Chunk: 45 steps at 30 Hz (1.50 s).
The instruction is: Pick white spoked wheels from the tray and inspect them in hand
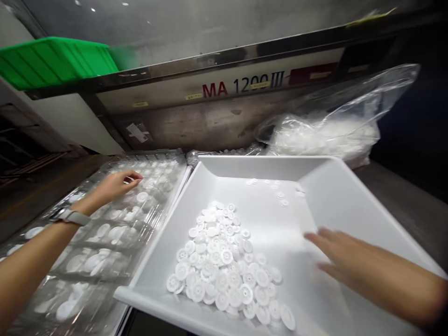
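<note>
A heap of small white plastic wheels [224,261] lies in the left half of a large white bin [381,224]. To the left is a clear plastic compartment tray [147,238] with white round parts [93,263] in its pockets. Over the tray's far part is my left hand [117,185], a wristband on its wrist, its fingers curled and the tips close together; whatever they may hold is hidden. My right hand [336,252], blurred by motion, reaches over the right side of the bin with fingers stretched apart and nothing visible in them.
A few loose wheels [280,193] are scattered by the bin's back wall. Behind it stands a clear plastic bag [325,133] with white contents. A machine panel [175,121] closes off the back, and a green crate [59,63] rests on its ledge at upper left.
</note>
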Each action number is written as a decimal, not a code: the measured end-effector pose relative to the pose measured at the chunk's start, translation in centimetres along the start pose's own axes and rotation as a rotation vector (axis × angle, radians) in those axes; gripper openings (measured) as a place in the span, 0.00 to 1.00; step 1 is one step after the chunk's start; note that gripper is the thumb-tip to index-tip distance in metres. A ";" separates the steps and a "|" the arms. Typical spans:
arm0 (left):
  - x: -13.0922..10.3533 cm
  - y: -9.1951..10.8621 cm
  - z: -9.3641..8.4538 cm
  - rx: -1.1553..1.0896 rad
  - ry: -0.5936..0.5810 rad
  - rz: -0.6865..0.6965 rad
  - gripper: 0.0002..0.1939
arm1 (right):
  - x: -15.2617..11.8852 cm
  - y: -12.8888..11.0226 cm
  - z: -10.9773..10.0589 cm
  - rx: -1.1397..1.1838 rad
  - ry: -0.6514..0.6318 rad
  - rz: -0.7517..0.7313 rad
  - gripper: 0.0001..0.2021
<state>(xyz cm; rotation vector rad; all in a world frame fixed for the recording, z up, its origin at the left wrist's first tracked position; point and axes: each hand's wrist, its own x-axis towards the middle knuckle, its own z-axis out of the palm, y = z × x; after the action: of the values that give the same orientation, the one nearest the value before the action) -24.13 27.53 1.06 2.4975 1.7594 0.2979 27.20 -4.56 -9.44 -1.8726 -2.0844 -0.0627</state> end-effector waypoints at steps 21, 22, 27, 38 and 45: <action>-4.9 22.7 2.7 0.079 -0.123 0.785 0.09 | 16.9 3.4 6.2 -0.241 -0.061 0.277 0.13; -4.2 24.1 3.8 0.085 -0.147 0.788 0.09 | 16.9 3.5 6.3 -0.255 -0.053 0.298 0.13; 0.6 29.4 9.9 0.080 -0.170 0.624 0.14 | 16.8 3.7 6.7 -0.316 -0.012 0.400 0.13; 6.0 32.6 16.0 -0.108 -0.183 0.459 0.16 | 17.3 3.7 6.5 -0.310 -0.030 0.406 0.13; 6.5 32.6 16.2 -0.263 -0.272 0.429 0.18 | 17.5 3.3 6.6 -0.305 -0.074 0.403 0.12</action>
<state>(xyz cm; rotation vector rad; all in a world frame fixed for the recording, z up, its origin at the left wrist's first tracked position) 11.32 23.37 -8.56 2.5474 1.0088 0.1839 27.62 14.33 -11.46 -2.4782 -1.7788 -0.2268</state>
